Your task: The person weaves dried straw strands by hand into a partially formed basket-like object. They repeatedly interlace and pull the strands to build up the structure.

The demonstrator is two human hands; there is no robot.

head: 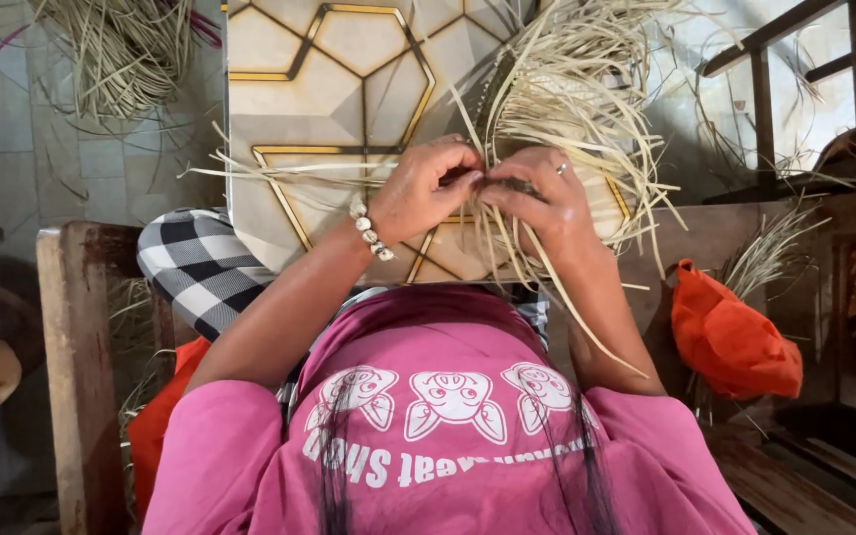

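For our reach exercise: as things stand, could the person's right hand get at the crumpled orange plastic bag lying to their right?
Probably yes. The right hand pinches pale straw strands, but nothing stands between it and the orange bag; it would likely have to let go first.

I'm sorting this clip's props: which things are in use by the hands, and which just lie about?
In use: left hand, right hand, pale dried straw strips, hexagon-patterned board.

Lying about: orange cloth bag, black-and-white checked cloth, second straw bundle on the floor.
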